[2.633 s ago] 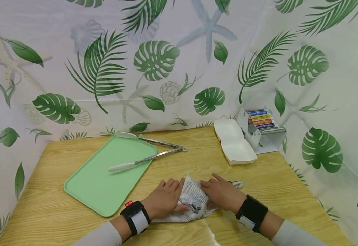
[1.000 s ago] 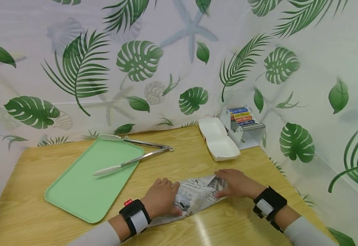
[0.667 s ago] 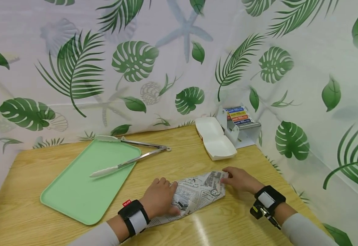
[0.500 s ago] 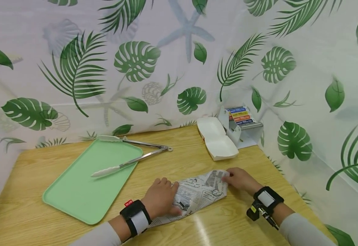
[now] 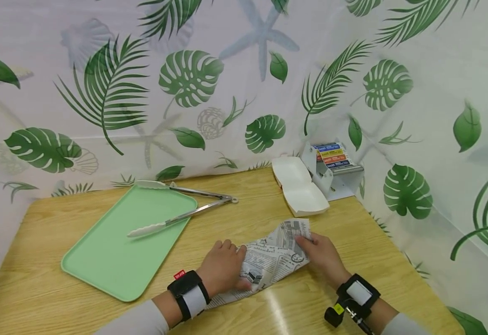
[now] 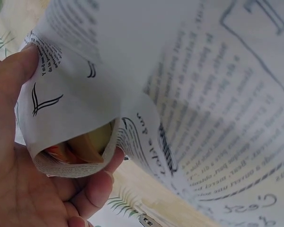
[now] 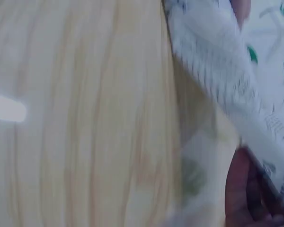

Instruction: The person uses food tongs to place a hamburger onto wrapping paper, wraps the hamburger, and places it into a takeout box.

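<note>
Newspaper-print wrapping paper (image 5: 271, 260) lies folded into a long packet near the front of the table. My left hand (image 5: 223, 267) grips its left part, thumb on the near side and fingers on the far side. In the left wrist view, that end of the packet gapes open, showing orange and pale yellow filling (image 6: 87, 146) whose kind I cannot tell. My right hand (image 5: 322, 258) pinches the paper's right end, where a flap stands raised. The right wrist view is blurred, with the paper (image 7: 217, 61) above the fingers (image 7: 236, 184).
A light green tray (image 5: 114, 253) lies at left, with open metal tongs (image 5: 202, 207) with white tips across its right side. Behind the packet stand an open white takeaway box (image 5: 304, 197) and a metal dispenser (image 5: 344, 181) with coloured labels. A leaf-patterned sheet (image 5: 219, 139) walls the table.
My right hand has moved right, from pressing the packet's middle to its far right end, and now lifts a flap there. My left hand keeps its grip on the left part.
</note>
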Demonstrator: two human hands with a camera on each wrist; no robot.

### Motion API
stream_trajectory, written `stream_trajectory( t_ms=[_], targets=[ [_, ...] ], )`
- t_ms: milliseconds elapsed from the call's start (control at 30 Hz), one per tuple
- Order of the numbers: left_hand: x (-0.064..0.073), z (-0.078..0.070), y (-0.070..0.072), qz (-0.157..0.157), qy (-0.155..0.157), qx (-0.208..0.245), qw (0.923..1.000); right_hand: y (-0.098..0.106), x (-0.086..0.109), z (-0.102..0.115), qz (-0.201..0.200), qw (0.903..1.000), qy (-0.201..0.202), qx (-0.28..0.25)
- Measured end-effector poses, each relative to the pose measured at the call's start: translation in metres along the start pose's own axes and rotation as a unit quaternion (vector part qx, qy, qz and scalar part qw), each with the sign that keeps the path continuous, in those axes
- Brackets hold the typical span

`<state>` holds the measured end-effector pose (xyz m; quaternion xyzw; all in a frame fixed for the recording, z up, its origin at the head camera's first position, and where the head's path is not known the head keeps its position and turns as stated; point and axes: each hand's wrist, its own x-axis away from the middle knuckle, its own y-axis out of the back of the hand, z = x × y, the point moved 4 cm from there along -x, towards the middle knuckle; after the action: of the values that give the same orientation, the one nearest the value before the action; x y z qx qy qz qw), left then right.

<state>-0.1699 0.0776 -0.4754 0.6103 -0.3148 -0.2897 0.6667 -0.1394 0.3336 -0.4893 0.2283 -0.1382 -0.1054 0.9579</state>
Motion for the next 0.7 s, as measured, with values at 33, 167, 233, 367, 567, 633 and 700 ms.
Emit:
stream_trajectory(
  t_ms=[33, 167, 233, 367, 567, 633, 700],
  targets=[
    [0.0, 0.0, 0.0, -0.002, 0.0, -0.001, 1.0, -0.003, 0.004, 0.005, -0.019, 0.9998, 0.001, -0.004],
    [0.001, -0.003, 0.002, -0.014, -0.001, -0.01, 0.9999, -0.02, 0.021, 0.024, -0.071, 0.9966, 0.007, -0.04],
    [0.002, -0.003, 0.005, -0.022, -0.003, -0.019, 0.9996, -0.033, 0.029, 0.035, -0.078, 0.995, 0.026, -0.057],
    [0.003, -0.003, 0.008, -0.041, -0.008, -0.043, 0.9982, -0.064, 0.04, 0.056, -0.021, 0.9921, 0.123, -0.009],
    [0.006, 0.0, 0.003, -0.091, -0.015, -0.002, 0.9957, -0.098, 0.054, 0.066, 0.123, 0.9446, 0.266, 0.148],
    [0.008, 0.001, 0.001, -0.104, -0.023, 0.012, 0.9943, -0.102, 0.058, 0.066, 0.155, 0.9259, 0.287, 0.191],
    [0.011, 0.003, -0.001, -0.112, -0.034, 0.017, 0.993, -0.105, 0.059, 0.066, 0.184, 0.9103, 0.299, 0.219]
  ],
)
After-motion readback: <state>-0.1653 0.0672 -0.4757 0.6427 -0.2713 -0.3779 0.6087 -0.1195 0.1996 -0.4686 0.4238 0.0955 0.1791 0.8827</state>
